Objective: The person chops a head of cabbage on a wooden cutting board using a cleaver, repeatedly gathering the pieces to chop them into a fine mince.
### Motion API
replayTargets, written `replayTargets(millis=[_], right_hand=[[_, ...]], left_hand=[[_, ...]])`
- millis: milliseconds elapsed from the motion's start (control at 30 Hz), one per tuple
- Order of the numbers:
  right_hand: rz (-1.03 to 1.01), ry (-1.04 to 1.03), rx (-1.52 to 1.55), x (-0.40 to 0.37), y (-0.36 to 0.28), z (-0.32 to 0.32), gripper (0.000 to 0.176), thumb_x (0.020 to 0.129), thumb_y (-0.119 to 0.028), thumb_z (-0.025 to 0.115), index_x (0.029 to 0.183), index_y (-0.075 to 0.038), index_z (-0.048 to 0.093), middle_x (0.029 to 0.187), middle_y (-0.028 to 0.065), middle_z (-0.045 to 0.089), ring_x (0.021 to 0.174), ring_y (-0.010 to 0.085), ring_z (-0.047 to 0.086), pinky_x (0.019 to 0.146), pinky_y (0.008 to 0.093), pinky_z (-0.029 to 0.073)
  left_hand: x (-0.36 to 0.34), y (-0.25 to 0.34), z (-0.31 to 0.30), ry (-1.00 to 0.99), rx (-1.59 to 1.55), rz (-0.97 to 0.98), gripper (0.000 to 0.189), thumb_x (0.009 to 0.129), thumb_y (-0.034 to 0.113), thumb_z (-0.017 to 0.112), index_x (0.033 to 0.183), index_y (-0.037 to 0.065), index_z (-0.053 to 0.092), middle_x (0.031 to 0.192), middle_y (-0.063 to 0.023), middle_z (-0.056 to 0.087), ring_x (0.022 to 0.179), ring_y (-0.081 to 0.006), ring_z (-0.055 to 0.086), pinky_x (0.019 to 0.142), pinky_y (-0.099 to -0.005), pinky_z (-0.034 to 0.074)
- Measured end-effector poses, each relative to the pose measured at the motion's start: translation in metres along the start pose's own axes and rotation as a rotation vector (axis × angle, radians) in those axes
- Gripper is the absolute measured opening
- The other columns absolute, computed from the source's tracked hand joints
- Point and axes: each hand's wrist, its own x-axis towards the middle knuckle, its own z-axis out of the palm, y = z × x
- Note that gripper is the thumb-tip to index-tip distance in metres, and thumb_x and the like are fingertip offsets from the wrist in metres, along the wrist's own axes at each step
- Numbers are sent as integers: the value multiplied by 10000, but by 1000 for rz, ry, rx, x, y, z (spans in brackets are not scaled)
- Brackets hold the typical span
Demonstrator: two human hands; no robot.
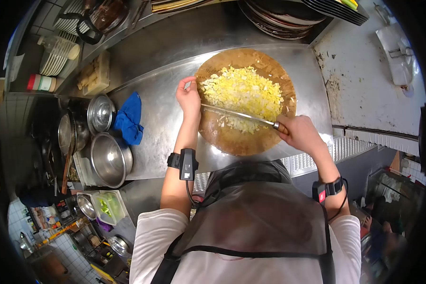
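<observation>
A round wooden chopping board [232, 139] lies on the steel counter and carries a heap of finely chopped yellow and white food [244, 92]. My right hand [300, 132] grips the handle of a long knife [236, 113], whose blade lies flat across the board's middle, pointing left. My left hand [189, 97] rests at the board's left edge, fingers by the blade's tip and the pile's side. Both wrists wear black bands.
A blue cloth [129, 118] lies on the counter [161, 123] left of the board. Steel bowls [110, 158] and lidded pots [99, 113] stand at the far left. Stacked plates [284, 21] sit behind the board. A stained white surface [364, 80] is on the right.
</observation>
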Motion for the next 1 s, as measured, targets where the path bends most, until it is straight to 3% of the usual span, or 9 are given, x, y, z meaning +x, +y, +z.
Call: replayTargets(millis=[33,167,267,400,467,533,633,767,1000], right_hand=[[-4,1,-2,3,-6,-6,179,798,-182,664,897,-84,551,660,121,621,645,364,612,576,441,473],[72,-46,-20,-9,-17,6,191,801,-174,659,910,-83,532,645,117,620,636,352,616,587,453,473],[96,-16,23,-24,-1,39,213,798,-170,660,939,-91,520,629,112,617,633,343,620,571,451,470],[86,55,50,-39,23,63,241,784,-155,663,956,-99,505,622,93,616,635,337,623,557,451,464],[65,43,70,-35,17,51,238,781,-151,664,955,-100,510,622,87,616,631,339,621,560,454,463],[42,39,93,-23,6,37,235,778,-146,664,953,-101,515,622,80,615,628,341,619,563,458,462],[27,-17,22,-13,-10,19,217,777,-135,664,939,-95,525,627,74,617,632,341,619,568,456,463],[11,62,43,-11,-11,-13,209,779,-129,662,934,-78,533,632,91,616,642,345,619,573,451,464],[74,83,-85,8,30,-9,233,755,-122,666,933,-73,524,640,114,616,655,344,624,584,443,473]], left_hand=[[4,3,1,2,6,-43,83,937,89,546,1003,72,592,563,77,453,459,-12,341,413,-217,235],[5,3,2,-16,-39,-63,93,932,102,558,1015,75,590,566,77,454,446,-19,331,407,-219,227],[-10,9,5,-51,-7,-39,100,930,14,523,987,58,592,681,-3,596,558,-37,448,504,-211,326],[-42,33,9,-119,88,108,113,928,2,515,986,61,591,607,53,486,529,-19,359,488,-209,270],[-39,21,5,-128,89,157,116,930,1,509,986,62,591,593,64,457,524,-13,333,485,-210,253],[-19,-18,-14,50,48,130,109,940,20,502,989,64,589,602,60,476,522,-8,337,477,-214,254],[-14,1,-15,71,-58,41,75,944,57,533,987,70,593,553,94,411,450,0,319,402,-210,227],[-12,41,0,2,-129,159,83,940,54,536,992,77,596,549,93,391,431,-7,299,388,-214,204],[31,5,57,-46,22,197,120,937,45,527,1007,84,616,571,91,413,484,-3,307,436,-214,214]])
